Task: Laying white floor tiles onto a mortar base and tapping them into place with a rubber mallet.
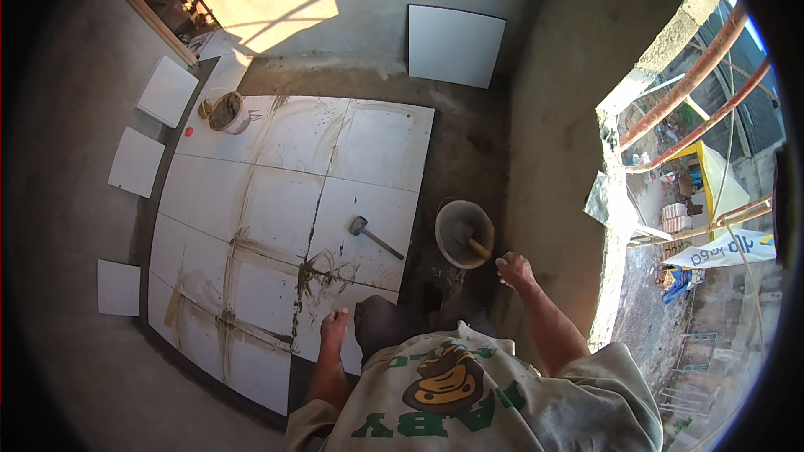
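Observation:
My left hand [334,328], fingers curled in, hangs over the white floor tiles [285,213] beside my left knee; nothing shows in it. To the right, my right hand [514,270] is closed in a loose fist by the rim of a bucket [445,216], with no object visible in it. Inside the bucket lies a tool with a wooden handle [479,249], its handle leaning on the rim toward that hand. A mallet [377,238] with a dark head lies on a tile ahead of me. Grey mortar smears run along several tile joints.
At the far left corner of the tiling stands a second bucket [243,122] with dark contents. Loose white tiles [136,162] lie along the left wall, and one large tile [456,46] leans on the far wall. A window opening [610,259] is at right.

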